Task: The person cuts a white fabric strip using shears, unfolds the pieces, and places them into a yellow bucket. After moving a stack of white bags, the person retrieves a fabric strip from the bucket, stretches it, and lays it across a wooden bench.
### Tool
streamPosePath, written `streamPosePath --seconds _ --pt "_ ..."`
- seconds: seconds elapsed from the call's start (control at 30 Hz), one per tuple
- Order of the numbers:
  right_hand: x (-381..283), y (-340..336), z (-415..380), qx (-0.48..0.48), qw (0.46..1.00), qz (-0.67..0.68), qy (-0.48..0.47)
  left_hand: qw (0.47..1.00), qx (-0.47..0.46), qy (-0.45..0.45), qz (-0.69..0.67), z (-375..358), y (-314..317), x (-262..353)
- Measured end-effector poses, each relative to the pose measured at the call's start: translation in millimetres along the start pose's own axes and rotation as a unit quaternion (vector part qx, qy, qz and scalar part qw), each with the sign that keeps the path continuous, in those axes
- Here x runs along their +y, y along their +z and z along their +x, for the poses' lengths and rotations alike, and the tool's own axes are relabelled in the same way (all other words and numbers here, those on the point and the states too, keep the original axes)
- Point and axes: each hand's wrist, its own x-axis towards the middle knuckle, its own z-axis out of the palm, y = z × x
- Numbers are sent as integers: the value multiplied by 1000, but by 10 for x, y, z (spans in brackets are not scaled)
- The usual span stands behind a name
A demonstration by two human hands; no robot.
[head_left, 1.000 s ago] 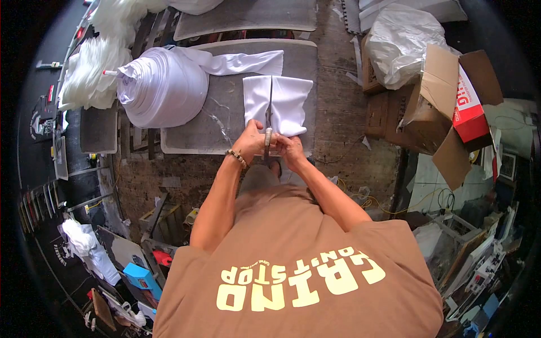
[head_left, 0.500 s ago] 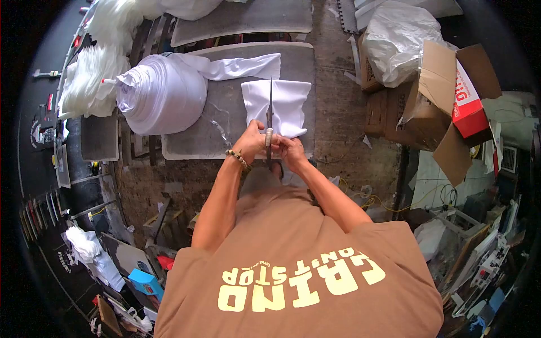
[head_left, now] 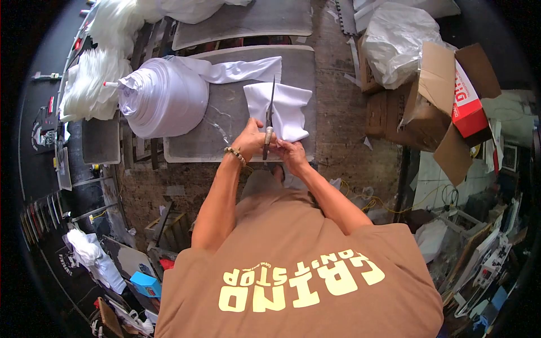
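Observation:
Long dark scissors [head_left: 270, 112] point away from me, their blades lying over a white cloth piece [head_left: 291, 107] on the grey board. My left hand [head_left: 249, 139], with a beaded bracelet at the wrist, is closed around the scissors' handle. Close beside it, my right hand [head_left: 293, 156] pinches the near edge of the cloth; its fingertips are partly hidden. A large roll of white fabric [head_left: 169, 98] sits to the left, and its loose strip [head_left: 245, 70] runs across the board behind the cloth piece.
The grey board [head_left: 189, 147] has another grey board [head_left: 242, 25] beyond it. At the right are an open cardboard box [head_left: 437, 73] with a red and white box [head_left: 469, 110] inside, and a white plastic bag [head_left: 397, 42]. White material [head_left: 93, 84] hangs at the far left.
The scissors have tilted slightly, their tip now further right and their handle end further left. The cloth's near edge has shifted a little. Both hands keep their hold.

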Motion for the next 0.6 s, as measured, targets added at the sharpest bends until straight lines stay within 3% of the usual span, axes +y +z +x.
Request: streamPosePath --seconds 0.1,0.17,0.5,0.6 --pt "-16 -26 8 -10 1000 -3 12 999 -20 21 44 122 -43 -143" --pt "-49 -2 -34 -24 999 -9 28 998 -19 51 -18 133 -53 -259" --pt "-70 53 -57 -17 1000 -13 0 996 -11 3 -90 42 44 130" --pt "-55 12 -23 -31 999 -21 3 998 -20 33 -49 236 -60 -93"
